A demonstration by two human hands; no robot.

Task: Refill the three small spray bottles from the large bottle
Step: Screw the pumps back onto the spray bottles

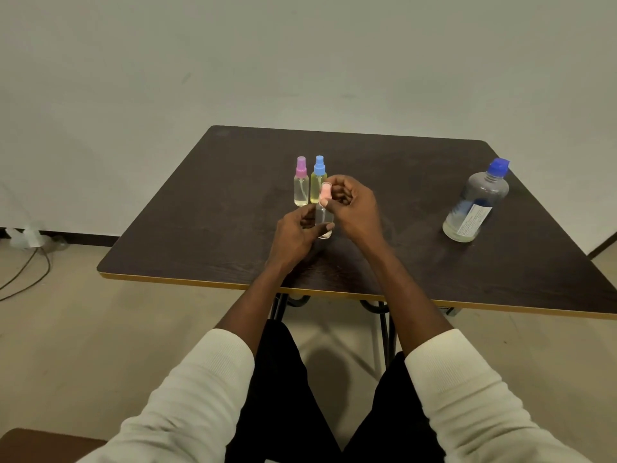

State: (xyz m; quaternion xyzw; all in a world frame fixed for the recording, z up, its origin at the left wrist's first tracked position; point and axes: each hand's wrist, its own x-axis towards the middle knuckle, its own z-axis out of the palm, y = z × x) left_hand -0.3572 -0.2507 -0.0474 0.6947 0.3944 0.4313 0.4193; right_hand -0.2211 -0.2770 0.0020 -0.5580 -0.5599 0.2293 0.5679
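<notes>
You sit at a dark wood-grain counter (207, 212) with a pale yellow edge band along its near side, set on black metal legs. Near its right edge stands the large bottle (475, 203): clear rounded plastic, a blue flip cap, a little pale liquid at the bottom, and a white label whose print is too small to read.

Your cream ribbed sleeves are pushed up, and both forearms reach over the near edge toward the counter's middle. Your left hand (297, 233) wraps the clear body of a small spray bottle with a pink top (324, 208), fingers closed around it. Your right hand (354, 203) pinches that pink top between thumb and fingertips.

Just behind your hands, toward the far edge, two more small spray bottles stand upright side by side: one with a purple top (301, 185) holding pale liquid, one with a blue top (319, 182) holding yellower liquid, partly hidden by your right hand.

Cables lie on the floor at the left.
</notes>
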